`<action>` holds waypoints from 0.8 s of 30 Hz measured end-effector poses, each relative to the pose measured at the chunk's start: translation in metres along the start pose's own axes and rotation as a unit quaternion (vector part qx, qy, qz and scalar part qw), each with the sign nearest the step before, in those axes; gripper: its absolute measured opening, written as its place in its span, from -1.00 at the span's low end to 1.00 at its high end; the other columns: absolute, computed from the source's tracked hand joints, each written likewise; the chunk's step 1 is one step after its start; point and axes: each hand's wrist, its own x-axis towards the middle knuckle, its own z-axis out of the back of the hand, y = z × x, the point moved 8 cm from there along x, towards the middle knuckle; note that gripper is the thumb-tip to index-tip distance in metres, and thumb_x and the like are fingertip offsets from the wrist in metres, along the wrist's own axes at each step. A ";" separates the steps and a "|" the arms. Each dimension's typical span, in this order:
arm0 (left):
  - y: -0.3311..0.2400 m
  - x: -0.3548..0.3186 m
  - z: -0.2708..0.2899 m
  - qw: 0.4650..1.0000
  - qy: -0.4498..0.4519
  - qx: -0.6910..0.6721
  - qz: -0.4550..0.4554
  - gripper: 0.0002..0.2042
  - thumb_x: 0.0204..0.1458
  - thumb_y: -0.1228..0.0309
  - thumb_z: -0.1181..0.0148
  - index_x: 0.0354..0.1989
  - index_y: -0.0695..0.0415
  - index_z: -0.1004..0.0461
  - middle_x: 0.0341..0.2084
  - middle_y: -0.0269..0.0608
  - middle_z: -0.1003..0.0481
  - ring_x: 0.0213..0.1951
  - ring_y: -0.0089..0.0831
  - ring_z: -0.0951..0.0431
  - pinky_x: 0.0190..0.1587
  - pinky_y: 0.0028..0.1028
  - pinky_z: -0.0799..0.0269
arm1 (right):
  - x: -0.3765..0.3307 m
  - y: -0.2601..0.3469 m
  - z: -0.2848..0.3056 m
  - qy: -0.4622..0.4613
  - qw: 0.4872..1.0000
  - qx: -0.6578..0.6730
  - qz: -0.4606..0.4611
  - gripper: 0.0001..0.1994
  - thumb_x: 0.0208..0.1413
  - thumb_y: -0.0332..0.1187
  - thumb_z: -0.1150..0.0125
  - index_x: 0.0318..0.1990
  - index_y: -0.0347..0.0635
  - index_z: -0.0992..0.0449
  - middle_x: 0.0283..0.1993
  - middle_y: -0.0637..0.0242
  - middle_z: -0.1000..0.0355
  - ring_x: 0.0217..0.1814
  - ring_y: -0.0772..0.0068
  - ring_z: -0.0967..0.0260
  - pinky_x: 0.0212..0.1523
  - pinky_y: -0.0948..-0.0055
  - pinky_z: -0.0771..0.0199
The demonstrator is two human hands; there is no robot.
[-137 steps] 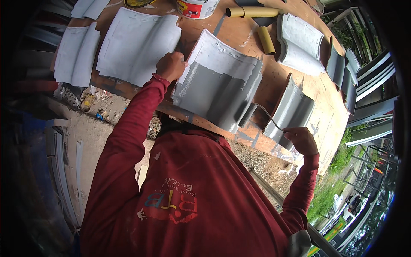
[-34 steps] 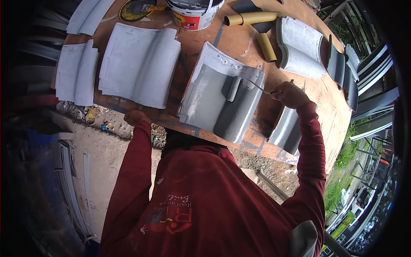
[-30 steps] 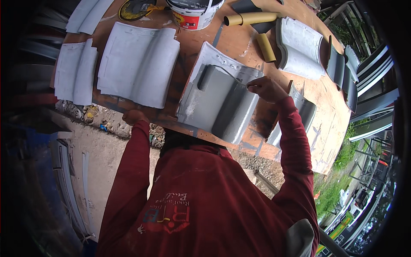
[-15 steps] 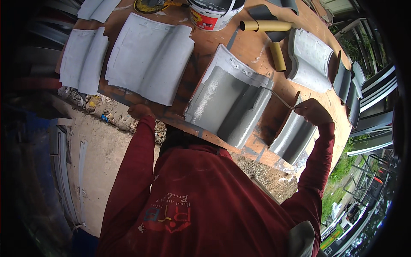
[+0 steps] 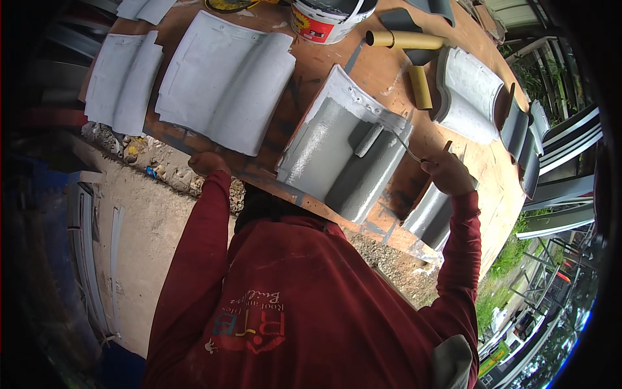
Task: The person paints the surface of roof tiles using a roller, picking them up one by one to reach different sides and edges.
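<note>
My right hand [image 5: 450, 174] is closed round the handle end of a small paint roller [image 5: 369, 141]. Its thin wire runs left to a grey-coated roller head, which lies against the wavy roof tile [image 5: 343, 162] in front of me. Wet, glossy dark grey paint covers most of that tile, while a strip along its far edge is still whitish. Under my right forearm lies another grey-painted tile [image 5: 430, 206], partly hidden. My left hand [image 5: 208, 163] grips the near edge of the wooden table [image 5: 308, 84], left of the painted tile.
Unpainted whitish tiles [image 5: 223, 81] lie to the left, with another pale tile [image 5: 468, 94] at the right. A white paint bucket [image 5: 327, 23] stands at the far side. Yellow cardboard tubes [image 5: 421, 87] lie near the middle. Stony ground [image 5: 159, 162] shows below the table edge.
My right hand has moved left and slightly down. The roller head, hard to make out before, now shows on the tile's raised part. My left hand stays at the edge.
</note>
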 end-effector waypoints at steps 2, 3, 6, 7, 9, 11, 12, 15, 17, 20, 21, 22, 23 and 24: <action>-0.002 -0.002 -0.004 1.000 -0.002 0.011 -0.009 -0.46 0.39 0.21 0.43 0.01 0.43 -0.46 0.01 0.36 -0.51 0.06 0.25 -0.53 0.13 0.03 -0.43 | -0.005 0.004 0.014 -0.009 1.000 0.011 0.004 -0.75 0.19 -0.23 -0.23 -0.18 -0.23 -0.67 -0.34 0.00 -0.58 -0.24 0.00 -0.57 -0.17 0.13 -0.50; -0.001 -0.002 -0.005 0.999 0.001 0.026 -0.019 -0.45 0.40 0.20 0.43 0.01 0.43 -0.46 0.01 0.36 -0.51 0.06 0.25 -0.53 0.13 0.03 -0.43 | -0.009 0.003 0.019 -0.015 1.000 0.023 0.002 -0.72 0.19 -0.24 -0.23 -0.14 -0.26 -0.67 -0.34 0.02 -0.59 -0.23 0.06 -0.58 -0.14 0.16 -0.50; -0.002 0.000 -0.003 0.999 -0.001 0.022 -0.025 -0.46 0.39 0.20 0.42 0.00 0.44 -0.45 -0.01 0.37 -0.51 0.05 0.25 -0.53 0.13 0.03 -0.44 | 0.005 0.000 0.009 -0.001 0.999 -0.021 -0.026 -0.71 0.18 -0.20 -0.25 -0.12 -0.24 -0.68 -0.32 0.04 -0.61 -0.22 0.04 -0.59 -0.13 0.16 -0.51; -0.003 -0.004 -0.003 0.999 0.001 0.022 -0.026 -0.46 0.39 0.20 0.42 0.00 0.44 -0.45 -0.01 0.37 -0.51 0.05 0.25 -0.53 0.13 0.03 -0.44 | 0.006 -0.004 0.005 0.020 0.996 -0.070 -0.057 -0.70 0.17 -0.20 -0.25 -0.11 -0.24 -0.68 -0.32 0.05 -0.62 -0.21 0.05 -0.59 -0.12 0.17 -0.51; 0.002 -0.001 -0.001 1.000 -0.015 0.010 -0.009 -0.46 0.39 0.21 0.42 0.01 0.44 -0.45 -0.02 0.36 -0.51 0.04 0.25 -0.53 0.12 0.03 -0.44 | -0.005 0.002 0.015 -0.006 0.998 -0.052 -0.036 -0.72 0.17 -0.20 -0.27 -0.15 -0.22 -0.69 -0.32 0.03 -0.60 -0.23 0.01 -0.59 -0.15 0.14 -0.50; 0.007 0.008 -0.002 1.000 -0.022 0.014 -0.013 -0.46 0.39 0.21 0.41 0.01 0.44 -0.45 -0.01 0.35 -0.52 0.04 0.24 -0.53 0.11 0.03 -0.44 | -0.003 0.003 0.021 -0.031 0.999 -0.034 -0.007 -0.74 0.16 -0.20 -0.28 -0.19 -0.20 -0.69 -0.33 0.00 -0.58 -0.24 -0.03 -0.58 -0.18 0.12 -0.50; 0.006 0.006 -0.006 0.999 -0.016 0.021 -0.019 -0.46 0.39 0.21 0.41 0.01 0.44 -0.45 -0.01 0.34 -0.52 0.04 0.24 -0.53 0.11 0.02 -0.44 | -0.002 -0.004 0.016 -0.013 1.000 0.016 -0.013 -0.74 0.16 -0.21 -0.28 -0.18 -0.20 -0.69 -0.34 0.00 -0.58 -0.25 0.00 -0.58 -0.18 0.13 -0.50; 0.003 0.002 -0.007 1.000 -0.015 0.010 -0.026 -0.47 0.39 0.21 0.40 -0.01 0.43 -0.46 0.00 0.33 -0.52 0.05 0.23 -0.52 0.10 0.03 -0.44 | 0.016 -0.020 -0.005 0.008 0.999 0.035 -0.032 -0.75 0.16 -0.26 -0.28 -0.14 -0.22 -0.69 -0.34 0.01 -0.59 -0.26 0.11 -0.59 -0.15 0.20 -0.52; 0.001 -0.006 -0.010 1.000 -0.015 -0.004 -0.023 -0.47 0.39 0.22 0.39 -0.02 0.43 -0.47 -0.01 0.33 -0.52 0.04 0.24 -0.53 0.09 0.03 -0.44 | 0.044 -0.033 -0.032 0.019 0.994 0.108 0.030 -0.75 0.18 -0.30 -0.29 -0.10 -0.26 -0.69 -0.31 0.04 -0.62 -0.25 0.19 -0.60 -0.12 0.27 -0.53; 0.021 0.024 -0.010 1.000 -0.022 -0.004 -0.021 -0.48 0.39 0.22 0.39 -0.03 0.42 -0.47 -0.04 0.34 -0.53 0.01 0.25 -0.54 0.08 0.04 -0.44 | 0.088 0.008 -0.055 0.030 0.973 0.211 0.090 -0.74 0.20 -0.30 -0.30 -0.06 -0.27 -0.69 -0.26 0.08 -0.65 -0.22 0.28 -0.61 -0.09 0.32 -0.55; 0.018 0.024 -0.013 1.000 -0.005 0.011 -0.025 -0.48 0.40 0.22 0.39 -0.04 0.42 -0.47 -0.06 0.34 -0.54 -0.01 0.26 -0.55 0.07 0.04 -0.45 | 0.095 0.015 -0.056 0.025 0.970 0.220 0.096 -0.73 0.20 -0.30 -0.30 -0.04 -0.26 -0.69 -0.26 0.09 -0.66 -0.21 0.31 -0.61 -0.09 0.32 -0.56; 0.016 0.022 -0.016 0.999 -0.001 0.012 -0.031 -0.48 0.40 0.22 0.39 -0.04 0.42 -0.47 -0.06 0.34 -0.54 -0.01 0.26 -0.55 0.07 0.04 -0.45 | 0.099 0.018 -0.057 0.020 0.968 0.229 0.102 -0.72 0.21 -0.29 -0.30 -0.03 -0.24 -0.69 -0.25 0.10 -0.66 -0.20 0.34 -0.62 -0.08 0.32 -0.57; 0.018 0.016 -0.019 0.999 -0.005 0.020 -0.029 -0.48 0.40 0.22 0.40 -0.04 0.41 -0.48 -0.07 0.34 -0.54 -0.02 0.26 -0.56 0.07 0.05 -0.45 | 0.099 0.016 -0.055 0.016 0.967 0.234 0.098 -0.72 0.21 -0.29 -0.30 -0.03 -0.24 -0.69 -0.25 0.10 -0.66 -0.20 0.34 -0.62 -0.08 0.32 -0.57; 0.020 0.018 -0.017 0.999 -0.011 0.024 -0.027 -0.48 0.40 0.22 0.40 -0.04 0.41 -0.48 -0.08 0.34 -0.55 -0.03 0.26 -0.56 0.07 0.05 -0.46 | 0.099 0.019 -0.051 0.018 0.969 0.209 0.129 -0.72 0.21 -0.29 -0.30 -0.01 -0.23 -0.69 -0.25 0.11 -0.66 -0.20 0.34 -0.62 -0.09 0.33 -0.57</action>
